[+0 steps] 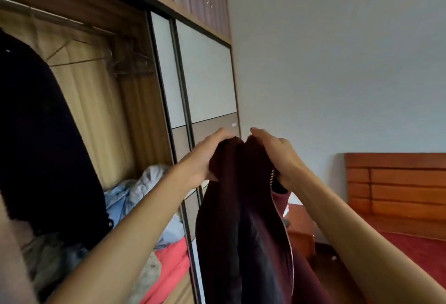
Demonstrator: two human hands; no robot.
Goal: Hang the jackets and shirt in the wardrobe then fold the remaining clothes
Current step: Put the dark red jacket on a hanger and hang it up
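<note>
Hangers: bare ones, up and to the left of your left hand.
Left hand: fingers curled round one top corner of the jacket.
Jacket: dark red, hanging down between your two hands.
Right hand: it grips the other top edge, near the zipper.
Risk: reaching for a hanger needs one hand free; I think the cloth may then slip from the other.

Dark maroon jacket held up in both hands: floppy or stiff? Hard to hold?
Likely floppy: the maroon jacket hangs in limp folds below the left hand and right hand, which bunch its top. Probably not slippery: bunched fabric alone holds it up. Its zipper edge may swing or snag.
</note>
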